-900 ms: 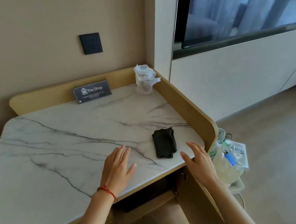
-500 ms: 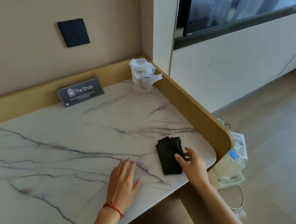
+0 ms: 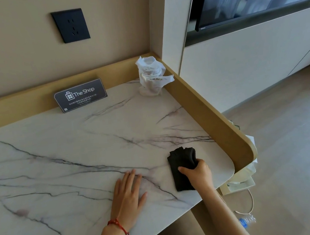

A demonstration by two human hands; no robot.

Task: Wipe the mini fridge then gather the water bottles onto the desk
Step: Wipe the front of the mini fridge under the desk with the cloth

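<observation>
Fingers of R hand (image 3: pixel 197 174) curled round black cloth (image 3: pixel 182 164) on desk (image 3: pixel 76 144), L hand (image 3: pixel 128 196) flat beside

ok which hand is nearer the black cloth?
Right. The right hand grips the black cloth at its near end, fingers curled round it. The left hand lies flat on the marble desk top, off to the cloth's left, not touching it.

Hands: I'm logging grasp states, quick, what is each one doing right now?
Left hand: open, fingers straight, flat on the marble desk.
Right hand: fingers curled round the black cloth, gripping it.
</observation>
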